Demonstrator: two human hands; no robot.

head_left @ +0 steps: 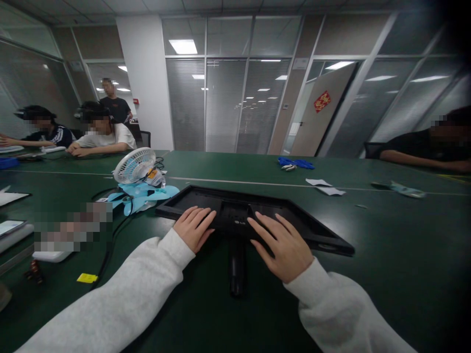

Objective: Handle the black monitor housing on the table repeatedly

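A black LG-marked panel point(272, 208), which looks like a monitor casing with a raised rim, lies on the green table before me. From its near middle a dark stand neck point(236, 269) points toward me. My left hand point(194, 226) rests on the panel's near left part, fingers stretched out and slightly bent. My right hand point(283, 242) lies over the near right part with its fingers spread. Neither hand is wrapped round anything. The panel's underside is hidden.
A white fan point(136, 164) with loose light-blue blades point(142, 196) is at left, beside a black cable point(110, 245) with a yellow tag point(87, 278). Farther back lie blue-and-white gloves point(296, 163) and white papers point(324, 186). Several people are around the table.
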